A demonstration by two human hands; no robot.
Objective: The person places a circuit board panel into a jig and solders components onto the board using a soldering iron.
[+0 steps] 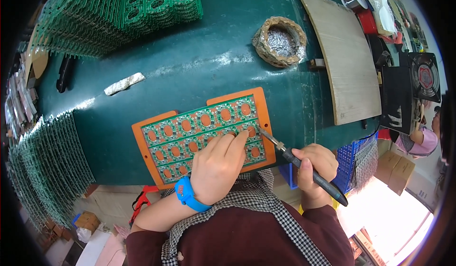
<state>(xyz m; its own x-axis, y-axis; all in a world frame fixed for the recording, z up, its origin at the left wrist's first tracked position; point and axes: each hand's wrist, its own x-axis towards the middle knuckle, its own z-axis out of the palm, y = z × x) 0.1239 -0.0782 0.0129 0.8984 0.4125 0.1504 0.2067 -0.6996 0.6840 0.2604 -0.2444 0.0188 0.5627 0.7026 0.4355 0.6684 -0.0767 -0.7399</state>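
Note:
A green panel of small circuit boards (pixel 205 121) with round openings lies in an orange fixture plate (pixel 270 147) on the table in front of me. Fingers outstretched and slightly apart, my left hand (pixel 219 160) rests on the panel; its thumb is hidden beneath. A blue band (pixel 187 197) circles that wrist. My right hand (pixel 316 167) is closed around the dark handle of a soldering iron (pixel 297 159). The iron's metal tip meets or hovers just over the panel's right part, close to the left index fingertip; contact cannot be made out.
Tall stacks of green panels (pixel 118 17) stand at the back left, more panels (pixel 52 166) at the left. Beyond the fixture are a rough round bowl (pixel 279 42) with silvery bits and a crumpled white strip (pixel 124 83). A board (pixel 344 57) and a fan (pixel 424 76) stand right.

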